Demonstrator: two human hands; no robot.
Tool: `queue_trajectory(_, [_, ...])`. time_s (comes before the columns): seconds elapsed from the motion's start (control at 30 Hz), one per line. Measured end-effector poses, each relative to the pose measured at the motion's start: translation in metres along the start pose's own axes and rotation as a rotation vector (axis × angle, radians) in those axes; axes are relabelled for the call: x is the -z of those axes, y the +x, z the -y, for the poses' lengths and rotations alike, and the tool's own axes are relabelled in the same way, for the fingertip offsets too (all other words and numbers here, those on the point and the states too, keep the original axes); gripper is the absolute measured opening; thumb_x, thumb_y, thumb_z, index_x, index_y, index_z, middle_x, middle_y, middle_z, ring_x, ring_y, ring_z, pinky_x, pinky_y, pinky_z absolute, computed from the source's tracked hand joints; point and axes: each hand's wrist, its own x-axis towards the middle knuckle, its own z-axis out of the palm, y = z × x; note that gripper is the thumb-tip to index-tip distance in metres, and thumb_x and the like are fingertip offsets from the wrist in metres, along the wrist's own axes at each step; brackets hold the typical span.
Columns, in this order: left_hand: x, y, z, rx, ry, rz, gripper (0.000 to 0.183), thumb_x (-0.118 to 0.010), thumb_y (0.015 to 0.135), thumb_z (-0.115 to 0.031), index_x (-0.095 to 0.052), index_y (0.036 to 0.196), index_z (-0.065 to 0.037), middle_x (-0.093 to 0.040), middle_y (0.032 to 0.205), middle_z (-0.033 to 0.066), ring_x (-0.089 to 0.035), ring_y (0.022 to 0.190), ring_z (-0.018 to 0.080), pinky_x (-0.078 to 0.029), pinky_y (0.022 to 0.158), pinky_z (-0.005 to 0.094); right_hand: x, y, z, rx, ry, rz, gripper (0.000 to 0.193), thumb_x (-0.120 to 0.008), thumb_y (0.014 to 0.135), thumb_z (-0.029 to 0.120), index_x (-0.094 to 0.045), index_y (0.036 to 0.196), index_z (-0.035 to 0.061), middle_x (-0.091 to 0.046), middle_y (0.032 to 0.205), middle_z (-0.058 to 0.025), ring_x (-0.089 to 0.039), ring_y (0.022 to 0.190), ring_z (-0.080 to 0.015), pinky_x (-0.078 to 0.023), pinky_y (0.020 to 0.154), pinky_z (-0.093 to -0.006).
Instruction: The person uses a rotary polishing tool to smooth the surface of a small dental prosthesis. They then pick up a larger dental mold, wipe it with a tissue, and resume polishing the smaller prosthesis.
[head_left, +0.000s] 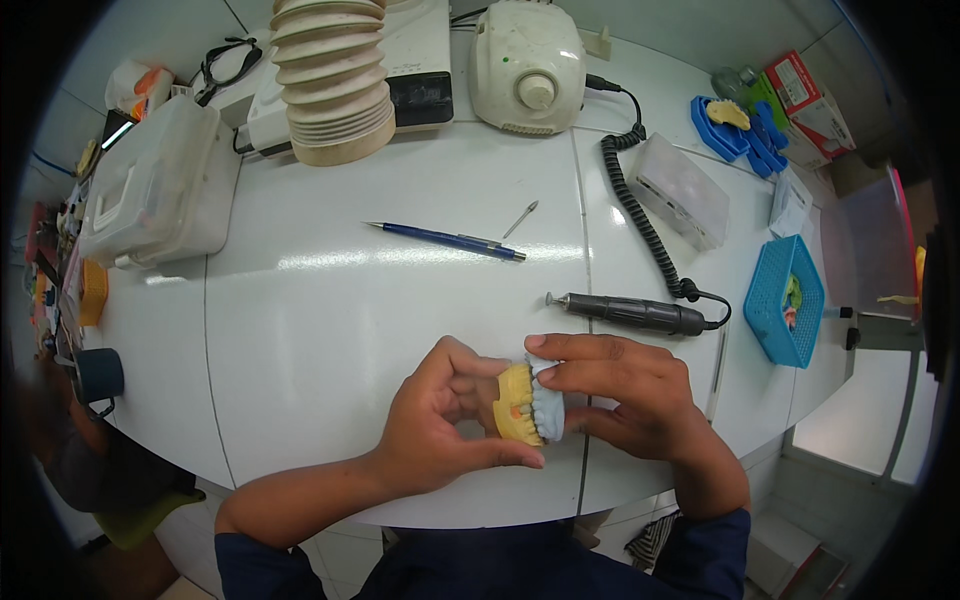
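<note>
Close in, over the near edge of the white table [330, 330], the left hand [440, 420] pinches a yellow cast [515, 405] between thumb and fingers, while the right hand [625, 395] grips a pale blue cast [548, 408] pressed flush against it. The two halves meet teeth to teeth. To do this well, I'd say both grips should stay firm and level, so the rows seat evenly without rocking or chipping. The yellow piece shows a small orange spot among its teeth; the blue one looks matte and chalky. Just beyond lies a dark handpiece [630, 312] on a coiled cord [640, 220], then a blue pen [445, 240], and farthest back a cream motor box [527, 65].
</note>
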Motion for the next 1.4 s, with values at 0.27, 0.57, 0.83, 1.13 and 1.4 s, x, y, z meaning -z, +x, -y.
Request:
queue_trajectory(0.27, [-0.002, -0.002, 0.005, -0.064, -0.011, -0.024, 0.059, -0.086, 0.077, -0.006, -0.04, 0.114, -0.004, -0.064, 0.112, 0.0163, -0.07, 0.102, 0.0211, -0.059, 0.078, 0.029, 0.004, 0.001, 0.004, -0.036, 0.066, 0.034, 0.045, -0.082, 0.071, 0.01, -0.07, 0.114, 0.0114, -0.062, 0.134, -0.0154, -0.067, 0.11, -0.0298, -0.058, 0.086, -0.0347])
queue_trajectory(0.57, [0.0, -0.002, 0.008, -0.119, 0.002, -0.018, 0.059, -0.086, 0.077, -0.005, -0.041, 0.116, -0.004, -0.063, 0.111, 0.015, -0.071, 0.102, 0.0215, -0.059, 0.077, 0.0299, 0.006, 0.004, 0.005, -0.049, 0.075, 0.058, 0.057, -0.085, 0.069, 0.024, -0.07, 0.121, 0.0092, -0.062, 0.132, -0.0217, -0.063, 0.12, -0.0343, -0.056, 0.094, -0.0388])
queue_trajectory(0.83, [0.0, -0.001, 0.006, -0.109, 0.028, -0.031, 0.057, -0.085, 0.078, -0.004, -0.045, 0.118, -0.002, -0.064, 0.11, 0.0147, -0.071, 0.101, 0.0209, -0.06, 0.081, 0.0311, 0.004, 0.002, 0.005, -0.136, 0.145, 0.05, 0.067, -0.085, 0.067, 0.024, -0.066, 0.128, 0.0051, -0.061, 0.134, -0.0214, -0.061, 0.123, -0.036, -0.052, 0.1, -0.0403])
queue_trajectory(1.13, [0.0, 0.0, 0.0, -0.069, 0.064, -0.041, 0.055, -0.085, 0.078, -0.004, -0.045, 0.115, -0.001, -0.067, 0.108, 0.0163, -0.072, 0.098, 0.0195, -0.06, 0.08, 0.0295, 0.002, 0.002, 0.001, -0.061, 0.08, 0.024, 0.068, -0.083, 0.07, 0.028, -0.064, 0.13, 0.0034, -0.062, 0.132, -0.0219, -0.061, 0.123, -0.0359, -0.051, 0.102, -0.0417])
queue_trajectory(1.4, [-0.003, 0.001, -0.006, -0.012, 0.063, -0.091, 0.055, -0.086, 0.078, -0.008, -0.042, 0.11, -0.002, -0.066, 0.108, 0.0187, -0.071, 0.1, 0.0207, -0.061, 0.083, 0.0298, 0.001, 0.004, -0.002, -0.063, 0.125, 0.07, 0.066, -0.079, 0.078, 0.02, -0.057, 0.137, 0.0028, -0.056, 0.139, -0.0219, -0.057, 0.125, -0.0372, -0.048, 0.102, -0.0422])
